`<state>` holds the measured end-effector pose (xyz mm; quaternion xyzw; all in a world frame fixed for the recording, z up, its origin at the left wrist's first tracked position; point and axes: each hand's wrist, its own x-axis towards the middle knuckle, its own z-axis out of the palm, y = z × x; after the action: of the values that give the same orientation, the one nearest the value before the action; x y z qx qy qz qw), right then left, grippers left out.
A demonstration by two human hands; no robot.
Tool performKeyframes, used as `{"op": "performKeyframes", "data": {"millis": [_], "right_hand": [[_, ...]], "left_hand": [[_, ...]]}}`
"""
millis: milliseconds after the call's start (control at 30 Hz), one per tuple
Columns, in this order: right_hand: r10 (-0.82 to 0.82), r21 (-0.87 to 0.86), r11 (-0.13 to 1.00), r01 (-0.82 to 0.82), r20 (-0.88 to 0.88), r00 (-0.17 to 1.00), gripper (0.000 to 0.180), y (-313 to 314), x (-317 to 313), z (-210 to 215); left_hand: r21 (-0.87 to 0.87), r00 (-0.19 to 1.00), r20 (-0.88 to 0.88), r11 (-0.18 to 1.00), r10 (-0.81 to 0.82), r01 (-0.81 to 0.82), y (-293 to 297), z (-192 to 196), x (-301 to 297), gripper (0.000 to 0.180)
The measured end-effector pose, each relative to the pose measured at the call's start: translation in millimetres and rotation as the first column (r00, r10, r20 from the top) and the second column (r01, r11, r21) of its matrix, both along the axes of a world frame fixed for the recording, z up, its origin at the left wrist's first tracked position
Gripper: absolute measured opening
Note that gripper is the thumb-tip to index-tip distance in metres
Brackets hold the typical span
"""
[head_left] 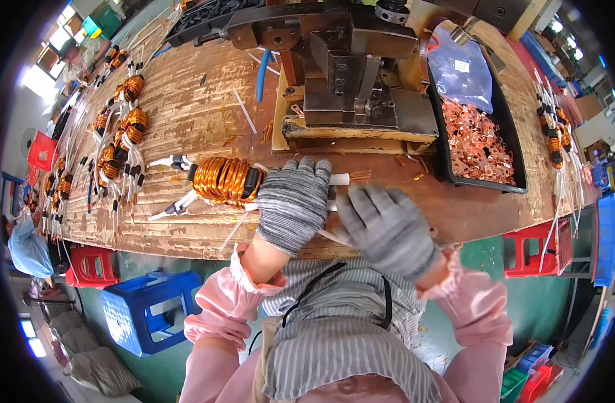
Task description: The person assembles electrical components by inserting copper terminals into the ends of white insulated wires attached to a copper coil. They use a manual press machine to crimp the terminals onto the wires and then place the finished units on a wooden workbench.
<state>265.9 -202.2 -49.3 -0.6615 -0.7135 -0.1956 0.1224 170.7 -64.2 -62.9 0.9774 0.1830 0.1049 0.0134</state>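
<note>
A copper-wound ring coil (227, 181) with black bands lies on the worn table, with white-sleeved leads and dark ends out to its left. My left hand (294, 201), in a grey striped glove, is closed over the leads on the coil's right side. Beyond that hand a white-sleeved lead (340, 179) sticks out, ending in bare copper strands (361, 176). My right hand (391, 228), gloved alike, is beside these lead ends, its fingers pointing toward them and smeared by motion. Whether it grips anything is hidden.
A heavy metal press (354, 80) stands just ahead. To its right, a black tray (482, 181) holds copper lugs (475, 141) and a blue plastic bag (461, 70). More coils (129, 127) lie at left. A blue stool (153, 309) is below; a person (79, 60) sits far left.
</note>
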Motion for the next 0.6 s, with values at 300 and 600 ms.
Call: {"op": "performKeyframes", "data": {"millis": [300, 600], "right_hand": [[-0.206, -0.274, 0.955, 0.118, -0.322, 0.924, 0.025, -1.3, -5.1, -40.6], [0.006, 0.006, 1.0, 0.003, -0.794, -0.608, 0.023, -69.0, 19.4, -42.4]], "left_hand": [[-0.005, 0.997, 0.078, 1.0, 0.019, -0.019, -2.0, -3.5, -5.2, 0.034], [0.009, 0.997, 0.065, 0.999, -0.05, 0.05, -6.2, -6.3, -11.6, 0.027]]}}
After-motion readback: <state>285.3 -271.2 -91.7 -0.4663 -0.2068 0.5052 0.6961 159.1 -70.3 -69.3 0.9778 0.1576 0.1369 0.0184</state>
